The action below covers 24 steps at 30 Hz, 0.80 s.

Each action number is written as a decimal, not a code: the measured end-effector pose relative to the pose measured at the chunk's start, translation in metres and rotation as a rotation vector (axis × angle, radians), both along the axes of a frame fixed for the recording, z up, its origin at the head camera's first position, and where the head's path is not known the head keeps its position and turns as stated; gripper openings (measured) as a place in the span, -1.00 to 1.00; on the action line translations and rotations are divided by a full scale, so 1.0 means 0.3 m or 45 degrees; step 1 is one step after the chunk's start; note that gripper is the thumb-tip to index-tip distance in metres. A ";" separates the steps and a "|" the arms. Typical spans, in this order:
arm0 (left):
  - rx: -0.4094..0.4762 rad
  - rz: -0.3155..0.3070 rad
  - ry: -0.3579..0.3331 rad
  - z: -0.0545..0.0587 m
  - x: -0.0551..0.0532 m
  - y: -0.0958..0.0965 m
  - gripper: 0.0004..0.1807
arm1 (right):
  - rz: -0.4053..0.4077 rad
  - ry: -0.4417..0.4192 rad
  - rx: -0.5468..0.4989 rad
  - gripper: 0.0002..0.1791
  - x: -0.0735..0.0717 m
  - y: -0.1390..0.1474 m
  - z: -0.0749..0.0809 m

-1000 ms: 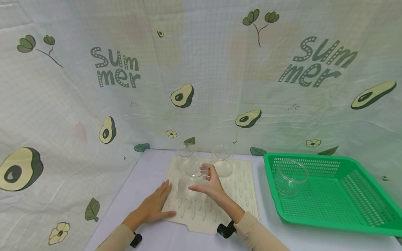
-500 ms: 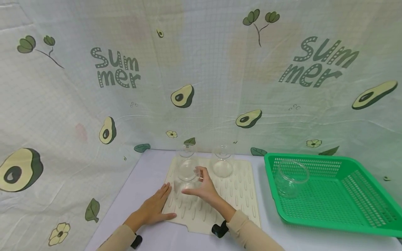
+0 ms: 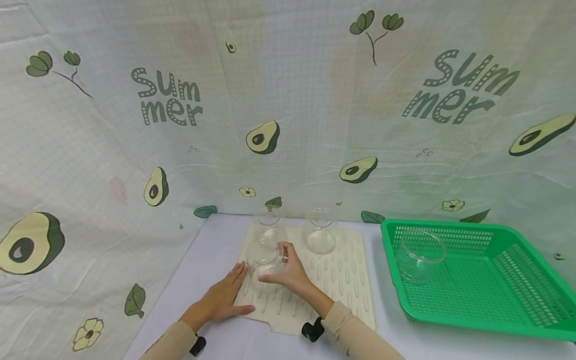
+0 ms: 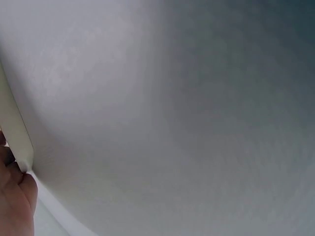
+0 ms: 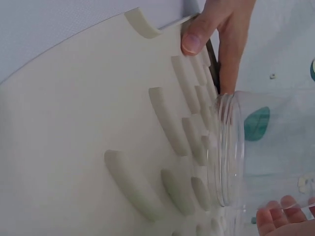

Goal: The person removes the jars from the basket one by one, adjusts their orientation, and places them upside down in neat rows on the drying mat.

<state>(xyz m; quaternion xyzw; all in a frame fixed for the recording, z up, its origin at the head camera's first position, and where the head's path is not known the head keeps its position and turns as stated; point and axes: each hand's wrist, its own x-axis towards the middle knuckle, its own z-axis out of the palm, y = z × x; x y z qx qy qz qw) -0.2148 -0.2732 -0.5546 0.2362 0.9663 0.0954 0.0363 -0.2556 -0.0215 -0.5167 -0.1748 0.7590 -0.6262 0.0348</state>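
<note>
A clear, threaded-mouth jar [image 3: 263, 260] stands mouth down on the left part of a cream ridged draining mat [image 3: 333, 295]. My right hand [image 3: 291, 272] holds it from the right, thumb toward the near side and fingers around the far side. In the right wrist view, the threaded rim of this jar [image 5: 275, 152] is right at the mat's ridges. My left hand [image 3: 222, 298] rests at the mat's left edge, fingers straight and thumb lying over the near corner. Behind the held jar are two similar clear jars, one back left [image 3: 271, 230] and one back right [image 3: 320, 241].
At the right stands a green plastic basket [image 3: 486, 327] with another clear jar [image 3: 416, 272] in its left end, mouth up. A white printed curtain [image 3: 306, 100] hangs close behind the table. White tablecloth [image 3: 225, 340] surrounds the mat.
My right hand has moved left with the jar, bringing it from the mat's middle nearer to my left hand. The left hand has stayed at the mat's edge.
</note>
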 end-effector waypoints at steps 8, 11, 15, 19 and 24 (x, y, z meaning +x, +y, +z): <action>-0.002 0.004 0.001 0.001 -0.003 0.006 0.23 | -0.001 0.036 0.048 0.08 0.001 -0.012 -0.014; -0.006 0.003 0.001 0.002 -0.002 0.006 0.23 | 0.009 0.049 0.070 0.11 0.005 -0.015 -0.012; -0.027 0.020 -0.028 0.003 -0.003 0.007 0.24 | 0.012 0.066 0.097 0.11 0.007 -0.017 -0.013; -0.024 0.035 -0.053 0.005 -0.002 0.007 0.25 | 0.033 0.086 0.091 0.13 0.005 -0.015 -0.015; -0.037 0.035 -0.056 0.006 0.004 0.005 0.24 | 0.085 0.085 0.090 0.15 0.005 -0.005 -0.011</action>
